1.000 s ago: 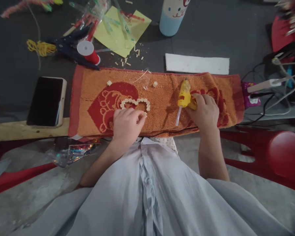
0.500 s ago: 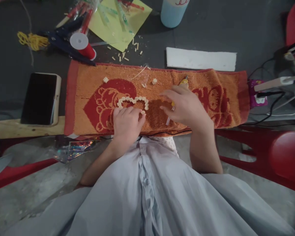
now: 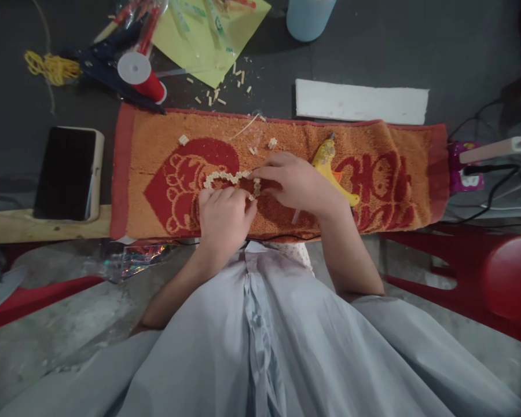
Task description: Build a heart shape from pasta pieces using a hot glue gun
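Observation:
A heart-shaped outline of small cream stick pieces (image 3: 230, 175) lies on the orange and red towel (image 3: 156, 127), its lower part hidden by my left hand (image 3: 226, 214). My left thumb and forefinger pinch a small cream piece (image 3: 252, 198) at the outline's lower right end. Reaching over from the right, my right hand (image 3: 293, 182) has its fingertips around the outline's right side. Behind that hand a yellow hot glue gun (image 3: 327, 162) rests on the towel. A clear glue stick (image 3: 296, 216) pokes out below the right hand.
Two small cream clusters, one a block (image 3: 183, 140) and one a rosette (image 3: 272, 143), sit farther back. A phone (image 3: 67, 174) lies left. Behind the towel are a red thread spool (image 3: 150, 87), yellow paper (image 3: 200, 40), loose stick bits, a white strip (image 3: 360, 103) and a blue bottle (image 3: 308, 20).
My right hand has let go of the glue gun, which now lies on the towel, and moved left to the heart outline. My left hand stays in place with its pinch.

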`<state>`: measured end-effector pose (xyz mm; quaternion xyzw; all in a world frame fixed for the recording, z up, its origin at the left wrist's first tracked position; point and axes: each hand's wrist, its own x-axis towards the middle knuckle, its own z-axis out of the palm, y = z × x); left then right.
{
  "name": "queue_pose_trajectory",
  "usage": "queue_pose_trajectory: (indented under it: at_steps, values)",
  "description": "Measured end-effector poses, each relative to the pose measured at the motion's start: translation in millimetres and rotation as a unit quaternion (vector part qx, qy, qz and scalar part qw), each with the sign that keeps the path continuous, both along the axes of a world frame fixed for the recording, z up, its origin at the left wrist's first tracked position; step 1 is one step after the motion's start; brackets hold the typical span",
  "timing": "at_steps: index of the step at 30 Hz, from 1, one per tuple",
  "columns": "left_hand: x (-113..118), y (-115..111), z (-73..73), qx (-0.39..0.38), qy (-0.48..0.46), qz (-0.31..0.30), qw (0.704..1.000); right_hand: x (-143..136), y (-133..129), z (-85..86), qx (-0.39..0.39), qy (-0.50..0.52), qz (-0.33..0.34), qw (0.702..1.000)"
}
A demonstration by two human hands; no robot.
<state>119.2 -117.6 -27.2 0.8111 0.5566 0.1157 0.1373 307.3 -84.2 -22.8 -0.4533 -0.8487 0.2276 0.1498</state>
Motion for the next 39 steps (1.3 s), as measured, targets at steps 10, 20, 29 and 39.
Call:
queue_pose_trajectory:
  at_steps: [10, 20, 29, 39]
  values:
    - [-0.8, -1.4, -3.9, 0.001, -0.028, 0.001, 1.0, 1.5, 0.5, -7.0, -0.012, 0.028, -0.012, 0.999]
    - [-2.2, -4.9, -11.1, 0.027, -0.053, -0.003, 0.998, 2.0, 0.6, -10.3, -0.016, 0.052, -0.007, 0.998]
    - [-0.9, -4.8, -11.7, 0.018, -0.038, -0.003, 0.999, 1.9, 1.4, -11.5, -0.021, 0.061, -0.007, 0.998]
    - [-5.9, -10.5, -14.2, 0.027, -0.053, 0.017, 0.998, 1.7, 2.2, -5.9, -0.028, 0.03, 0.006, 0.999]
